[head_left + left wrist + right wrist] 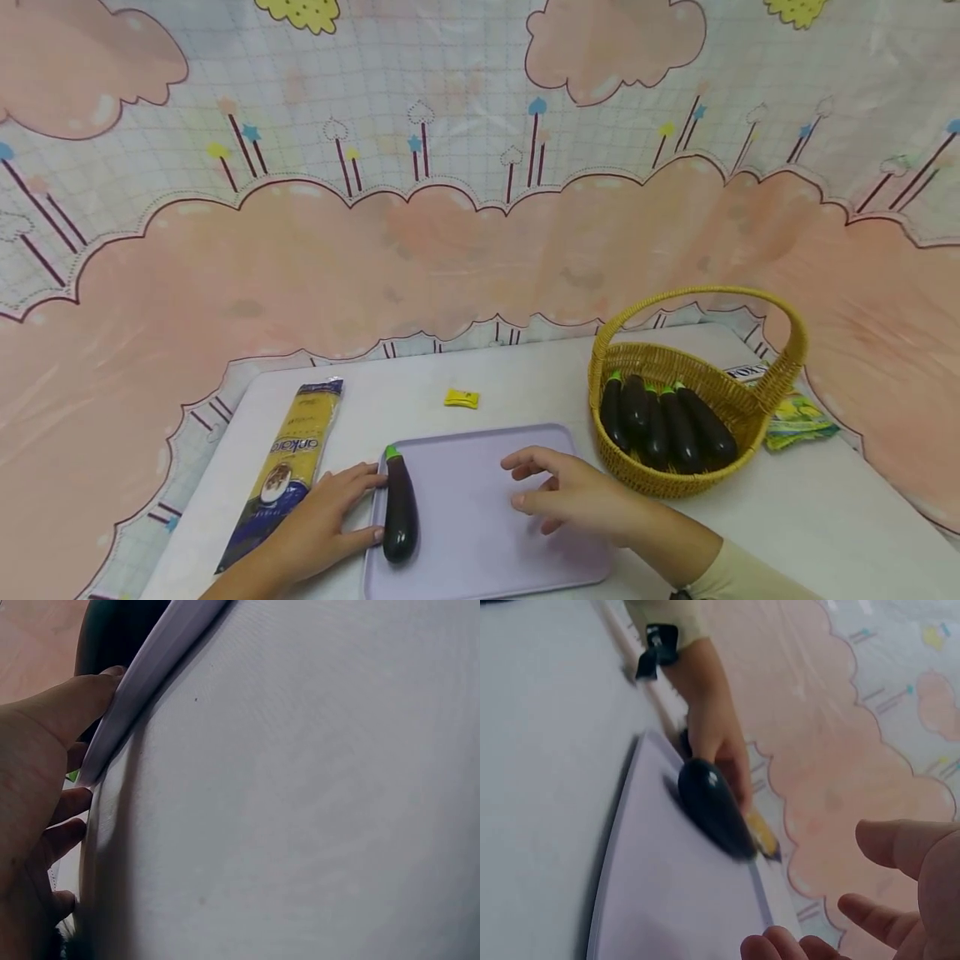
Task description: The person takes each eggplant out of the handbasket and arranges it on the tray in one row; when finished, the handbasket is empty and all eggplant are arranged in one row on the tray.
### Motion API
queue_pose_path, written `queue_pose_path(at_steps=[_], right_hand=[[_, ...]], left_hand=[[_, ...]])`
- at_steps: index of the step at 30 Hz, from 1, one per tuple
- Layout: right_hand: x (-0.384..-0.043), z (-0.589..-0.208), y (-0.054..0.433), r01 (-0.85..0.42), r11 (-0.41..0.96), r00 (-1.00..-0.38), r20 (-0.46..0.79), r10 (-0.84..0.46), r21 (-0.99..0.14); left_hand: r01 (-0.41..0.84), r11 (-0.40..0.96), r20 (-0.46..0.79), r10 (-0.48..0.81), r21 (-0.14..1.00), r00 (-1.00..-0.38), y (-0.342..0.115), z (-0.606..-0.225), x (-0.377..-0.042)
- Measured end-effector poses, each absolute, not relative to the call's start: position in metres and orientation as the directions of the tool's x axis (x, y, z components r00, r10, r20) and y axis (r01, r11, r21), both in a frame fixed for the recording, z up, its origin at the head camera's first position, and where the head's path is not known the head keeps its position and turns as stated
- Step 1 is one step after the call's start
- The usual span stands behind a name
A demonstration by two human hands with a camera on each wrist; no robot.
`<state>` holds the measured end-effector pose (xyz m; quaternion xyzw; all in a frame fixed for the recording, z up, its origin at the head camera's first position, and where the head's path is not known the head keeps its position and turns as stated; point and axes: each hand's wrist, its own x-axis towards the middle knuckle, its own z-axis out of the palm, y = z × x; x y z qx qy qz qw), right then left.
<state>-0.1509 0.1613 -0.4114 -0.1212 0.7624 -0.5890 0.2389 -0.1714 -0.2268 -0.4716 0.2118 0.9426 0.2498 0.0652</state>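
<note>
A dark purple eggplant (401,508) with a green stem end lies lengthwise along the left side of a lilac tray (480,533). At the tray's left rim is my left hand (327,521); its thumb and fingertips touch the rim right beside the eggplant, fingers fairly straight. In the left wrist view, the thumb of the left hand (45,742) rests against the tray rim (142,682). My right hand (573,496) hovers above the right half of the tray, fingers spread and slightly bent, holding nothing. The right wrist view shows this hand (900,900) with a gap between thumb and fingers.
A yellow wicker basket (675,485) with a tall handle stands at the right, with several eggplants (682,433) inside. Behind it lies a green and yellow packet (798,421). A long ankara packet (288,467) lies left of the tray, and a small yellow packet (461,398) beyond it.
</note>
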Motion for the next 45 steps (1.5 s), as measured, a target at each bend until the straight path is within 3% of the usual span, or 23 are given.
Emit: queue_pose_path(at_steps=[19, 34, 45], right_hand=[[-0.161, -0.383, 0.237, 0.106, 0.304, -0.878, -0.232, -0.418, -0.947], [-0.191, -0.371, 0.309, 0.062, 0.32, -0.919, -0.179, -0.351, -0.945], [-0.213, -0.383, 0.327, 0.13, 0.393, -0.962, -0.212, -0.172, -0.91]], left_hand=[[0.381, 0.778, -0.002, 0.441, 0.5, -0.897, -0.231, -0.473, -0.172], [0.372, 0.779, -0.013, 0.438, 0.504, -0.899, -0.23, -0.473, -0.174], [0.388, 0.775, -0.001, 0.448, 0.498, -0.894, -0.231, -0.473, -0.174]])
